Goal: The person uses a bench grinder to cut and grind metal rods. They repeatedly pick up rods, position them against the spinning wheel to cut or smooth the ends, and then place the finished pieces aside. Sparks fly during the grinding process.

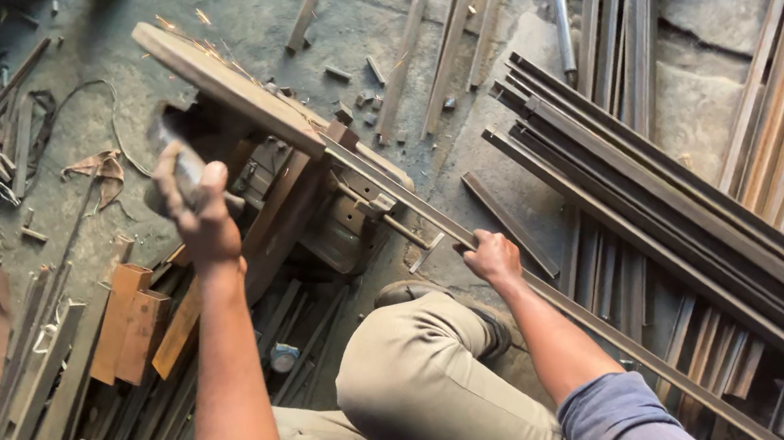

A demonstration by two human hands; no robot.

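We are feeding a long steel bar (564, 298), stiff and likely heavy, into the chop saw (307, 191) on the floor; our right hand (491, 257) is clamped around it just behind the vise. Our left hand (199, 210) is gripping the saw handle, with sparks flying off the disc (223, 86).

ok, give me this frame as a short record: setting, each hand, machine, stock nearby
setting: workshop floor, concrete, littered with metal offcuts
left hand: raised, closed around the handle of the cut-off saw
right hand: gripping a long metal bar that runs into the saw
saw: sits low on the floor; guard tilted, a few sparks at its upper edge
stock: dark angle bars stacked to the right; rusty strips piled at left
posture: knee bent between the arms
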